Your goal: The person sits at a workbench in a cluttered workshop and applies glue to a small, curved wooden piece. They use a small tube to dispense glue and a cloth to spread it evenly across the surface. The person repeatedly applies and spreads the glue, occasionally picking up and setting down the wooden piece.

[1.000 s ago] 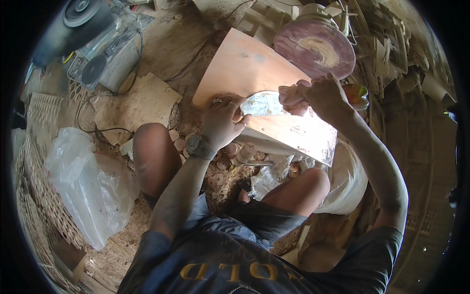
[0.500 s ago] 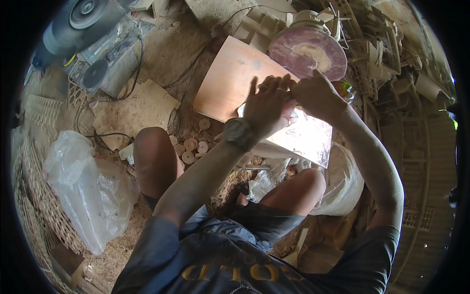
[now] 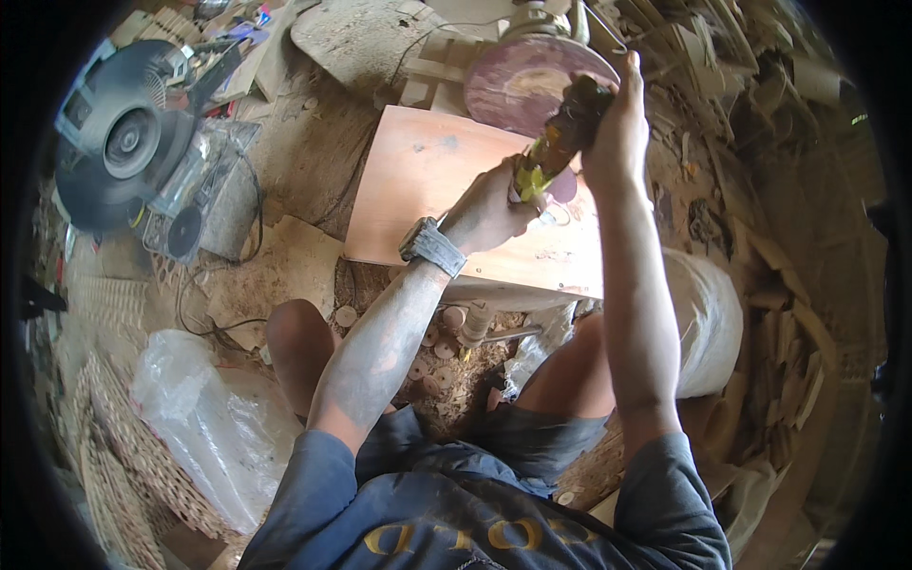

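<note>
Over the board, my left hand (image 3: pixel 492 211), wearing a grey watch, is closed around the lower end of a slim, bottle-like thing with a yellow-green and reddish wrapper (image 3: pixel 540 169). Its exact kind is unclear. My right hand (image 3: pixel 616 128) is at its upper end, fingers curled in dark shadow and thumb pointing up. A small pinkish round piece (image 3: pixel 563 186) shows beside the wrapper. Beneath both hands lies the smooth orange-brown board (image 3: pixel 404 185), brightly lit on its right. Just beyond it stands a round reddish sanding disc (image 3: pixel 503 85) with a pale worn patch.
Several small wooden discs (image 3: pixel 445 348) lie among shavings between my legs. A fan (image 3: pixel 128 141) stands at the far left with a cable nearby. Clear plastic bags (image 3: pixel 214 418) lie at the left, a whitish sack (image 3: pixel 708 323) at the right. Scrap wood is piled along the right.
The colourful wrapped thing has moved from beside the sanding disc into my hands. My hands were together over the board; now the right one is raised and farther forward. The view has shifted.
</note>
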{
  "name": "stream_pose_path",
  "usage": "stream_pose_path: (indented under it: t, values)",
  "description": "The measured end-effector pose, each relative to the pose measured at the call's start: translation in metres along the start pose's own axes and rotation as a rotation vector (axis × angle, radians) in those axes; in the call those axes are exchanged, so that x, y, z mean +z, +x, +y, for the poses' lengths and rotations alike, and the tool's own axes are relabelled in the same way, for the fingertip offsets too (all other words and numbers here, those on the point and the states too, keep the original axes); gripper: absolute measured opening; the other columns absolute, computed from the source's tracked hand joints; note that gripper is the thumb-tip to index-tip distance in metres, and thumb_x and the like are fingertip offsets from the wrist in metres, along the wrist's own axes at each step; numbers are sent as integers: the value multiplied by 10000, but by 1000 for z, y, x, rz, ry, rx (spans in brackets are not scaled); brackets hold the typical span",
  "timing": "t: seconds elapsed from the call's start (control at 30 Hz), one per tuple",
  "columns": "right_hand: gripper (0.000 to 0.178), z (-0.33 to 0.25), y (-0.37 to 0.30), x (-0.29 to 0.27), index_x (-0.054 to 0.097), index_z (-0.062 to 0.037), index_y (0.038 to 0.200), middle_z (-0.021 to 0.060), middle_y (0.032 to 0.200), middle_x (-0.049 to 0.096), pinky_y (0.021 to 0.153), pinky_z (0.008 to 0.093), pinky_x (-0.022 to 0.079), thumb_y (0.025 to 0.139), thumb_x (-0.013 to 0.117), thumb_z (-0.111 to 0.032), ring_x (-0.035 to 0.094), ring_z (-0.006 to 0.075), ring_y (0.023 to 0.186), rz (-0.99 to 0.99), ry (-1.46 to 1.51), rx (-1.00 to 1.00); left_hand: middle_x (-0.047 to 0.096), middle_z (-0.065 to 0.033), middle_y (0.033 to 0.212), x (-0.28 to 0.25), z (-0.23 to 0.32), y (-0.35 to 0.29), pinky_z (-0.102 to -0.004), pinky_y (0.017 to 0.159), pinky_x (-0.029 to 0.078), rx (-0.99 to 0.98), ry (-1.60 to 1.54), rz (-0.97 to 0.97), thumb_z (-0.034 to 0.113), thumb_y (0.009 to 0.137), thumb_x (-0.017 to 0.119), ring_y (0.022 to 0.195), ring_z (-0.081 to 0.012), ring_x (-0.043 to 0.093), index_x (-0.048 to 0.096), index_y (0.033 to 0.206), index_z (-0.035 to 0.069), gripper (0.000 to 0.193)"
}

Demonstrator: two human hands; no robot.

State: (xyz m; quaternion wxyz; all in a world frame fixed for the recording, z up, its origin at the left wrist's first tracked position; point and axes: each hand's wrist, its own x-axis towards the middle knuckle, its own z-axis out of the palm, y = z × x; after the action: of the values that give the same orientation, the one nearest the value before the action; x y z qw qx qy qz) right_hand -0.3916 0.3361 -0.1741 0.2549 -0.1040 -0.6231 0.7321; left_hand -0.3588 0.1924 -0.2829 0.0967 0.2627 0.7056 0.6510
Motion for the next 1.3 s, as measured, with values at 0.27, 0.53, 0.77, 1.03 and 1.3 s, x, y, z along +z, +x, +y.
stream_pose_path:
  t: [0.27, 0.53, 0.77, 1.03, 1.3]
  values:
    - [436, 20, 11, 3, 638, -71, 852, 16, 592, 553, 471, 278, 438, 945, 534, -484, 528, 139, 473, -18, 367, 96, 592, -4, 645, -14, 11, 25, -211, 427, 374, -172, 16, -156, 207, 921, 729, 503, -56, 521, 539, 1056, 26, 295]
    - [445, 45, 10, 9, 647, -46, 736, 3, 630, 575, 520, 270, 384, 983, 541, -401, 503, 100, 543, -59, 249, -93, 650, -104, 703, -6, 13, 58, -292, 491, 506, 49, 317, -2, 130, 862, 705, 559, -148, 646, 545, 1068, -27, 304]
    - [537, 35, 2, 11, 677, 35, 732, 93, 628, 640, 617, 334, 473, 953, 516, -426, 608, 161, 612, -48, 119, -145, 721, -151, 733, -9, 1, 71, -347, 689, 544, 145, 664, 58, 191, 825, 725, 757, -251, 728, 687, 825, -41, 235]
    - [575, 34, 3, 4, 675, 88, 743, 287, 691, 653, 719, 447, 512, 922, 537, -441, 689, 395, 719, -16, 26, -186, 586, -143, 1352, -24, -38, 89, -389, 1028, 456, 551, 1554, -140, 296, 959, 580, 1253, -258, 564, 485, 1374, 70, 482]
    - [581, 41, 9, 8, 685, 78, 742, 301, 742, 663, 754, 478, 512, 904, 547, -463, 691, 422, 756, 28, -24, -170, 579, -136, 1361, -34, -48, 89, -385, 1023, 457, 409, 1139, -77, 302, 958, 583, 1253, -257, 562, 483, 1384, 72, 494]
